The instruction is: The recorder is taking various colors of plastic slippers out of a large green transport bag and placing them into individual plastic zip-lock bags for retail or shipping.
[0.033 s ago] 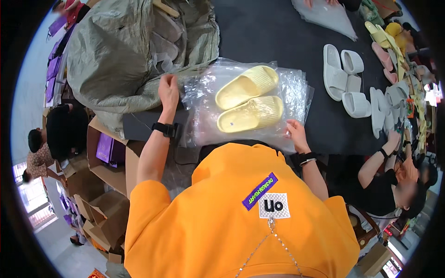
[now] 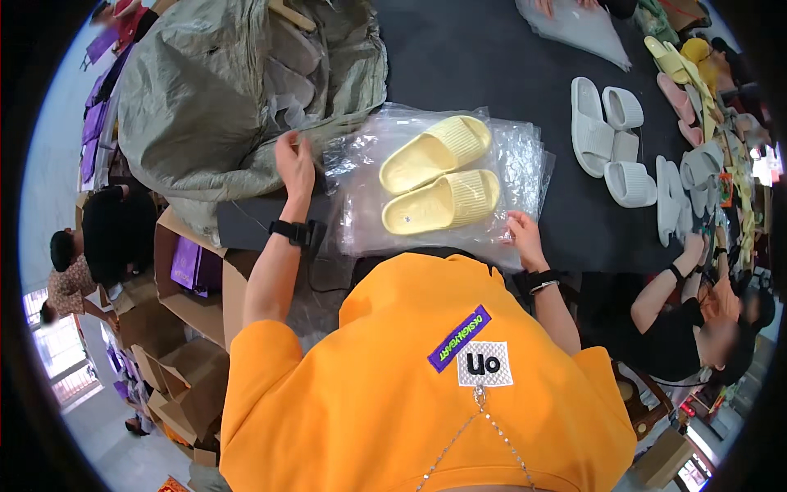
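While yellow slippers (image 2: 447, 205) lie on clear bags (image 2: 361, 213), the left hand (image 2: 296, 168) is loosely spread; the right hand (image 2: 525, 234) touches the bags' edge, pinch unclear.

Bright window (image 2: 65, 361) sits far L nr pale flr (image 2: 92, 447), w/ dk tbl (image 2: 475, 61) top ctr, brn chair (image 2: 650, 422) R.

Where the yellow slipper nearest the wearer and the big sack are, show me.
Nearest yellow slipper (image 2: 461, 199): head view, on its ribbed strap.
Big sack (image 2: 205, 107): head view, on its creased side.
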The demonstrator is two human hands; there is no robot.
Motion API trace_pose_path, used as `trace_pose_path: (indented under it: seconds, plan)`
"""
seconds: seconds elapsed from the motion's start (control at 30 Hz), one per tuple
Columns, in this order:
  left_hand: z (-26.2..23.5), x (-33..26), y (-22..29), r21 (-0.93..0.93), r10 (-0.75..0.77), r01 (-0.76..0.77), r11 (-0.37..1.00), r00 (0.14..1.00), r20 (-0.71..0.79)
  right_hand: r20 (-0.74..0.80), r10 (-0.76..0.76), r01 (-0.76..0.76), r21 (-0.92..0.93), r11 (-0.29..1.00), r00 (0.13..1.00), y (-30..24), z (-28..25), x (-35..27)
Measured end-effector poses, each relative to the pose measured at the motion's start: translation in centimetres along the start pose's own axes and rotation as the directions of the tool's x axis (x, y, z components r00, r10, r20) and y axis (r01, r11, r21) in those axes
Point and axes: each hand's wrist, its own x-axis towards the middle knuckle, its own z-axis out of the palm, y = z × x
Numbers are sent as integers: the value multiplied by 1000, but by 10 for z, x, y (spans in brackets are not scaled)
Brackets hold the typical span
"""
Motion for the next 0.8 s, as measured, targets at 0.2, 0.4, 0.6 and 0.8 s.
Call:
trace_pose_path:
  seconds: [0.2,0.4,0.6,0.8]
  plan:
    - [-34,-34,-1,-66,-281,445,893,666,691,-24,-18,15,-120,993,1000,-5,9,-12]
    - [-16,-54,35,155,-177,277,948,55,983,25,-67,70,-201,977,997,3,8,-2]
    - [47,-66,58,-226,462,-752,620,117,879,47,-59,70,-283,957,997,-13,20,0]
    - [96,-81,91,-252,432,-576,778,198,880,65,-71,90,-352,932,995,-21,23,1]
